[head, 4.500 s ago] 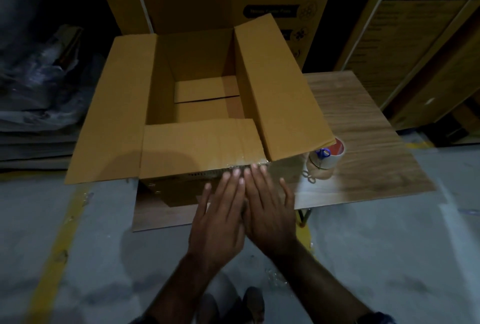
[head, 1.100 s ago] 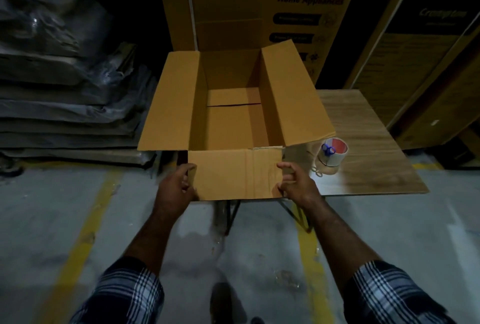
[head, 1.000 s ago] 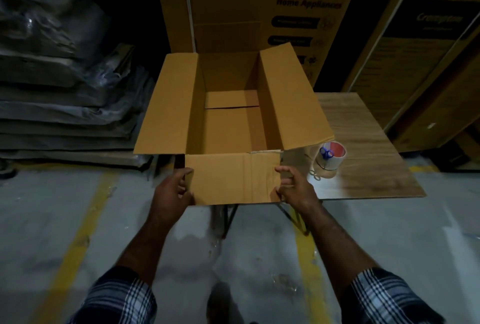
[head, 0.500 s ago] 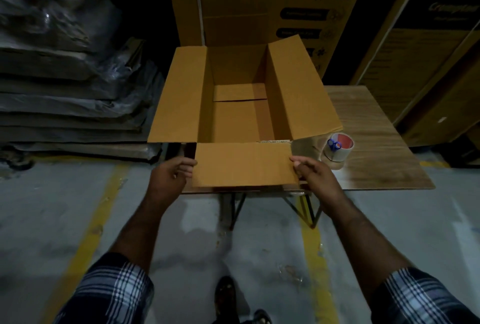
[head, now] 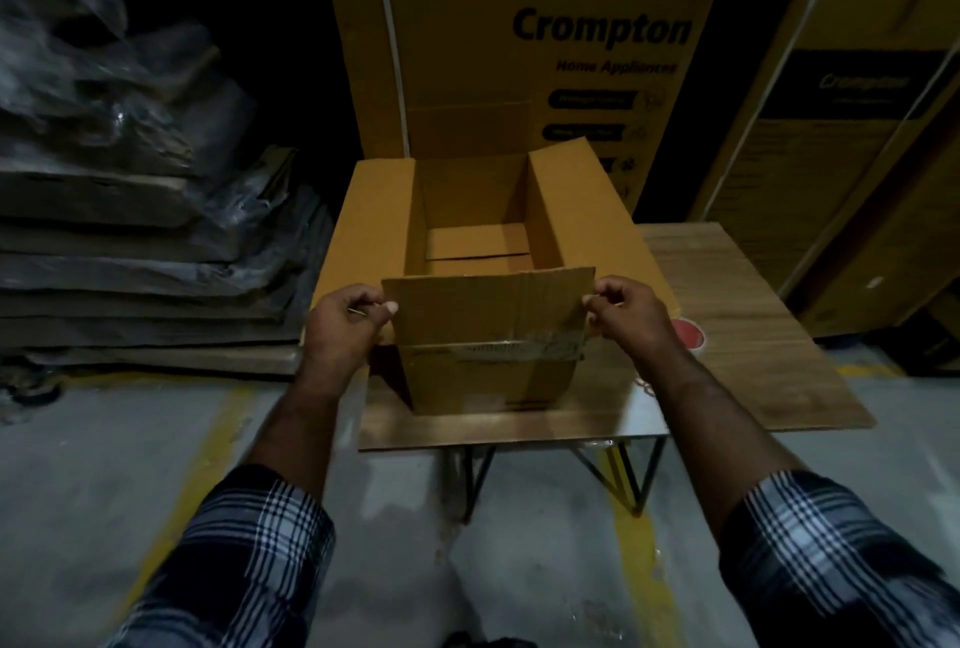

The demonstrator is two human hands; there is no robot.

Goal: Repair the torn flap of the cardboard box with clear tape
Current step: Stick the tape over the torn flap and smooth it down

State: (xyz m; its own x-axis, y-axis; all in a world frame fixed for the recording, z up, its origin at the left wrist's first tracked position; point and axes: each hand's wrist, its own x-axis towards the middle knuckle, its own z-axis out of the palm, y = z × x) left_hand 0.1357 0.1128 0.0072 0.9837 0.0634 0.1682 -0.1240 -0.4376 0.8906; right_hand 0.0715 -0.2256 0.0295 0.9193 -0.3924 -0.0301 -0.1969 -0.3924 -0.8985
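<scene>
Cardboard box sits open on a small wood-grain table with dark metal legs, over a grey concrete floor painted with yellow lines. Near flap stands upright, held from both sides. Left hand pinches the flap's left edge, thumb and fingers curled onto the cardboard. Right hand pinches the right edge the same way, fingers closed on it. Between the two grips, lower down at the flap's fold line, a strip of clear tape runs across, wrinkled toward the right-hand side. Beyond the grips the box interior shows its bottom flaps; side flaps spread outward left and right. Just outside the right hand, partly hidden behind the wrist, a tape roll with a red face lies on the table. Both forearms come out of rolled plaid sleeves.

Room is dim, warehouse-like. Past the left hand, a stack of flattened packages in plastic wrap, blurred. Straight behind the held flap stands a tall printed carton with a white strap; it reads "Crompton" and below it "Home Appliances", with smaller dark label ovals that are unreadable. Past the right hand, another large carton with a dark panel shows a faint "Crompton" mark; the smaller text is too blurred to read.
</scene>
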